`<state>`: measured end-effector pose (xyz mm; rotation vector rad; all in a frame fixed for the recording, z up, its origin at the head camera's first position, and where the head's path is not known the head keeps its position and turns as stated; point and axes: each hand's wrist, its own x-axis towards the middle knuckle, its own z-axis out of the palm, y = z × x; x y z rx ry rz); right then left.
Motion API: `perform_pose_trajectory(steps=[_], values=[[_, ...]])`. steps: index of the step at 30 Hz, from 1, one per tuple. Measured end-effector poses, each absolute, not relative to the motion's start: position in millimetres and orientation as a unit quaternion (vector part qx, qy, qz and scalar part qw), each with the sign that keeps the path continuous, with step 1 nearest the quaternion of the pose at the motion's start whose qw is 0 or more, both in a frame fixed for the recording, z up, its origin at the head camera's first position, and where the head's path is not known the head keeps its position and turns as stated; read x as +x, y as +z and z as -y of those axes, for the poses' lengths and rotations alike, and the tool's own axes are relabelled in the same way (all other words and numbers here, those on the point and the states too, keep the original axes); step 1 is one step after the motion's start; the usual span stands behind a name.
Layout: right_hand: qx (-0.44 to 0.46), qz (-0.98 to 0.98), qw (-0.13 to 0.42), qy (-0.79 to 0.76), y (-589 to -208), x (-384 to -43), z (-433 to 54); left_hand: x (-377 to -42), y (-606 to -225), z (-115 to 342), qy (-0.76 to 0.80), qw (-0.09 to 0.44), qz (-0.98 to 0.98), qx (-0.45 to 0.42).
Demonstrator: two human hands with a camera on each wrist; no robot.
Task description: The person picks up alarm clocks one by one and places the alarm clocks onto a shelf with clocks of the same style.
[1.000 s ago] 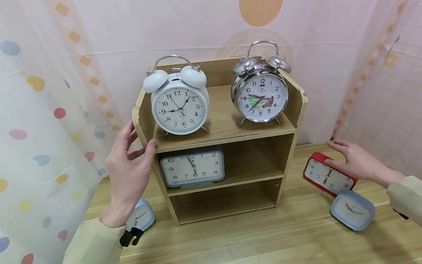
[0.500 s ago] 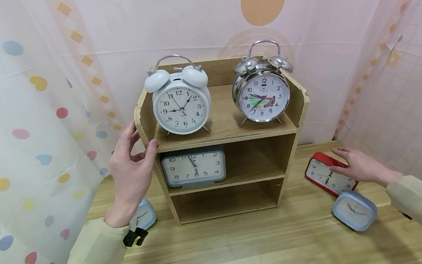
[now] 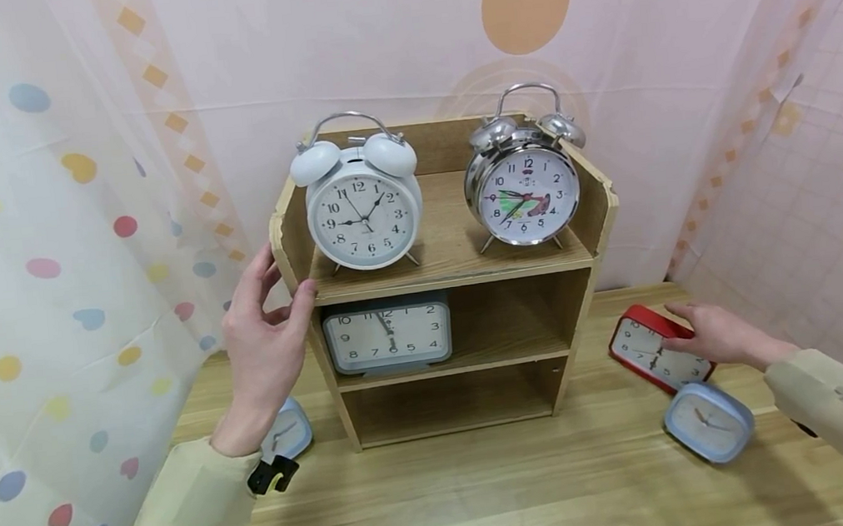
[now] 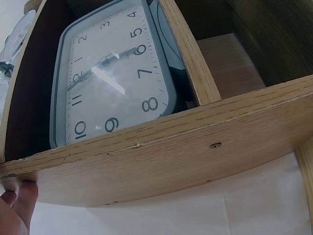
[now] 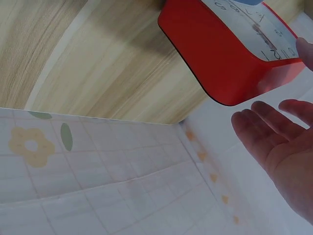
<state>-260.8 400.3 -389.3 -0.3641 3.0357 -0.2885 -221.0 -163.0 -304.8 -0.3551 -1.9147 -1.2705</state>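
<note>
My left hand (image 3: pixel 265 343) rests against the outer left side of a small wooden shelf (image 3: pixel 460 276), its thumb near the front edge. In the left wrist view, fingertips (image 4: pixel 27 190) touch the side panel (image 4: pixel 161 161). At the right, my right hand (image 3: pixel 725 335) is spread beside a red clock (image 3: pixel 658 349). The right wrist view shows its fingers (image 5: pixel 269 122) just behind the red clock (image 5: pixel 215 54), apart from it, with the thumb above the clock's face. A blue clock (image 3: pixel 709 422) sits in front of the red one.
A white twin-bell alarm clock (image 3: pixel 364 209) and a silver one (image 3: pixel 524 191) stand on the shelf's top. A grey-blue rectangular clock (image 3: pixel 388 335) fills the middle tier's left half. Another blue clock (image 3: pixel 286 432) lies partly behind the left wrist. Curtains (image 3: pixel 409 38) hang behind.
My right hand has lowered slightly toward the red clock, its thumb nearer the face. The left hand stays at the shelf's side. The view has shifted slightly.
</note>
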Motion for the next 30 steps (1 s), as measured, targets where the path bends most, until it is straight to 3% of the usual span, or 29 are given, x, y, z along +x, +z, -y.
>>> perform_pose_trajectory(steps=[20,30], values=[[-0.123,-0.987,0.029,-0.102,-397.3,-266.5,-397.3,-219.6,-304.4,164.5,-0.506,0.39,0.756,-0.142],[-0.114,-0.985,0.053,-0.114,-395.5,-267.2,-394.2,-219.4,-304.7,163.7,-0.511,0.382,0.757,-0.139]])
